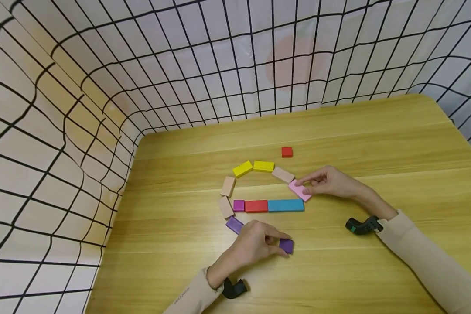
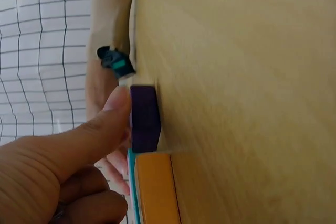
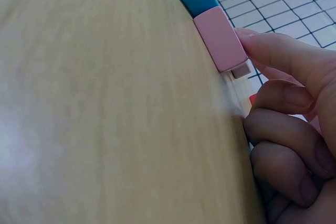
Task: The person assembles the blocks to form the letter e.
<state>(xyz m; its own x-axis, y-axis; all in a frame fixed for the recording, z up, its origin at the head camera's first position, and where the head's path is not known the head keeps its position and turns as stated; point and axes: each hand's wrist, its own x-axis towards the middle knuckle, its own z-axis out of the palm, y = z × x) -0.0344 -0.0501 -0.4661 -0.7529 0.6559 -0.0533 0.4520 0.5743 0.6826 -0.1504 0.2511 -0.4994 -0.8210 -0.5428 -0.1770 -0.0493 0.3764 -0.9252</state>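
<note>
My left hand [image 1: 254, 245] pinches a small dark purple block [image 1: 286, 245] between thumb and fingers, low over the near part of the table. In the left wrist view the thumb presses the side of that purple block [image 2: 145, 119]. At the right end of a curved line of blocks, my right hand [image 1: 331, 182] pinches a pink block [image 1: 299, 191] by its ends. One end of the pink block lies right at a beige block [image 1: 283, 175]. A longer purple block [image 1: 234, 225] is partly hidden behind the left hand.
Yellow blocks [image 1: 264, 166] and beige blocks [image 1: 227, 186] continue the curve. Inside it, a magenta block [image 1: 239, 206], a red block [image 1: 256, 206] and a blue block [image 1: 285, 205] form a straight row. A small red block [image 1: 287, 151] lies farther back. Black wire mesh [image 1: 235, 65] borders the wooden table.
</note>
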